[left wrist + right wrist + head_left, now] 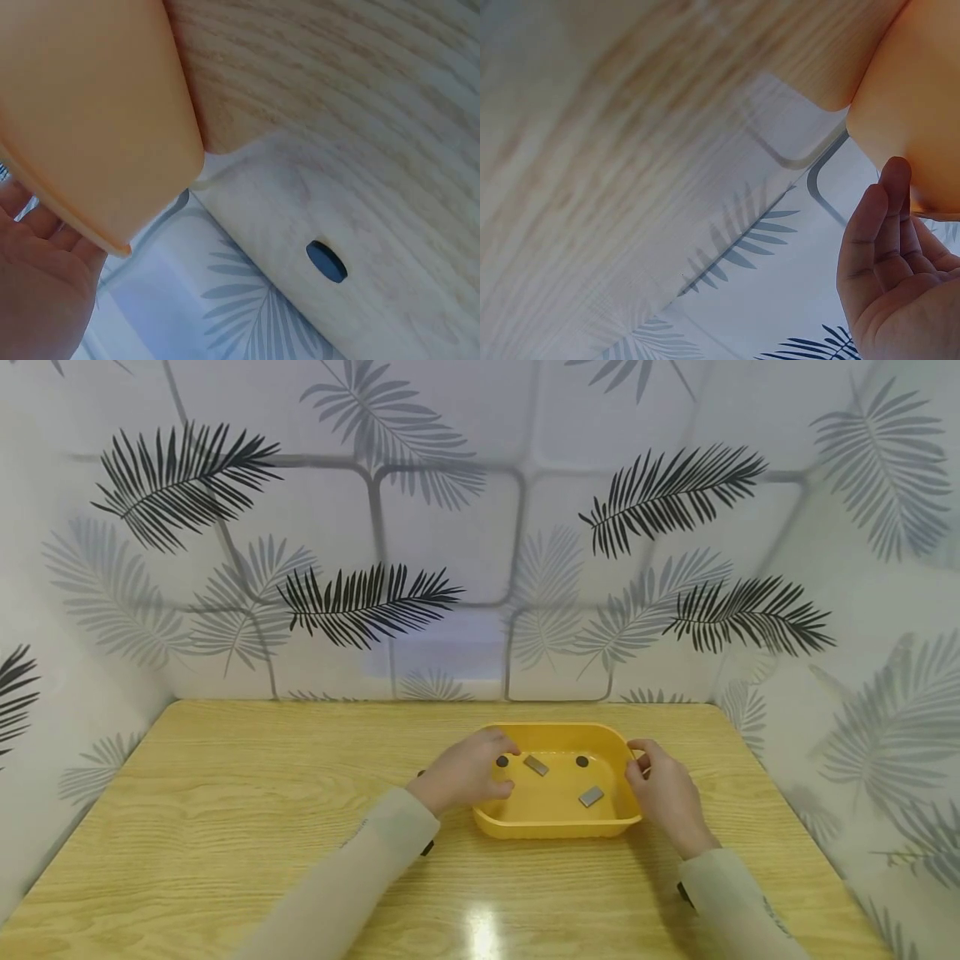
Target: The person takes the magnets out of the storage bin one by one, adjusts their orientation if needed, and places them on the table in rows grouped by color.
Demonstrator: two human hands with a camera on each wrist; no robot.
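A yellow plastic tub [558, 828] stands on the table, holding two small black discs [582, 762] and two grey rectangular pieces [591, 797]. Over its left rim reaches my left hand [468, 770], thumb and fingers spread apart above the inside with nothing between them. At the right end, my right hand [670, 789] grips the rim. Its thumb is on the inner side, while fingertips [895, 171] touch the outer wall in the right wrist view. Another black disc [327, 261] lies on the table left of the tub.
The wood-grain table [247, 793] extends left of the tub and in front of it. Behind and at both sides hangs a pale covering [450, 552] with leaf prints, meeting the table's far edge.
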